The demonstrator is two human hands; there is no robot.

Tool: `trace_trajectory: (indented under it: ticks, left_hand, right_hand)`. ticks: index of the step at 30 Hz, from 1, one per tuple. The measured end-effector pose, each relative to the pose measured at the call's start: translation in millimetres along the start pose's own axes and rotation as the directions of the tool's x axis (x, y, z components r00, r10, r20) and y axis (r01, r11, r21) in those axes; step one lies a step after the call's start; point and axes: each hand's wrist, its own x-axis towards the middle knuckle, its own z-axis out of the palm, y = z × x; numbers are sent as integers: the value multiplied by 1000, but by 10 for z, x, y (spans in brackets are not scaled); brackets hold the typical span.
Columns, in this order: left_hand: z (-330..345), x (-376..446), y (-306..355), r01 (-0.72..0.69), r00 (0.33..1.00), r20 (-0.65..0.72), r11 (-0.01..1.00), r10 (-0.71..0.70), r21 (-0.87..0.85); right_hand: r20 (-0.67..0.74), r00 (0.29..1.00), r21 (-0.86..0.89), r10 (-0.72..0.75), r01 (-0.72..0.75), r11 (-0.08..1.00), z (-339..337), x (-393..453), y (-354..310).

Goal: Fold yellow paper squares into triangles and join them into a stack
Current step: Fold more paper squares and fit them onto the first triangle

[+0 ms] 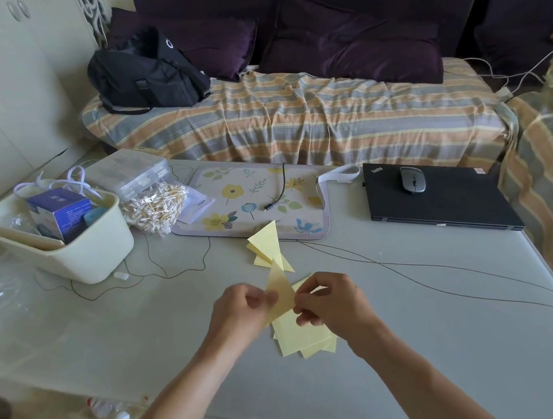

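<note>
Pale grey, the worktop (418,313) stood before a striped sofa (292,121). Over the loose pile of yellow squares (300,339) near its front edge, the left hand (242,311) and right hand (330,301) pinched a folded yellow triangle (281,296) by its opposite edges, fingers clamped on the paper. Beyond that pile, toward the sofa, lay the joined triangles (267,245).

Matt pale yellow paper is what the folded triangle (280,295) is made of, same for the flat squares (303,339) under it. The table top (144,327) looks smooth with a soft sheen. The cream bin (100,250) is seen as smooth plastic, the closed laptop (440,204) as matt black, and the striped sofa cover (292,121) as wrinkled woven cloth.
</note>
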Motion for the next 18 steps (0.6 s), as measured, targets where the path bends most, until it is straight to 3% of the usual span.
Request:
trace_trajectory:
  ticks: [2, 6, 10, 18]
  left_hand:
    - [-10, -10, -33, 8, 998, 59, 1000, -9, 11]
    - [-83, -29, 0, -88, 994, 68, 994, 83, 70]
    - [-99, -84, 38, -175, 976, 152, 978, 156, 117]
    - [-281, -15, -44, -45, 999, 1, 998, 45, 36]
  right_hand:
    - [-1, 1000, 14, 26, -26, 1000, 21, 43, -12]
    - [23, 1000, -146, -14, 17, 989, 107, 100, -15]
    - [53, 997, -100, -48, 53, 994, 155, 85, -76]
    - [99, 995, -117, 34, -23, 993, 75, 140, -82]
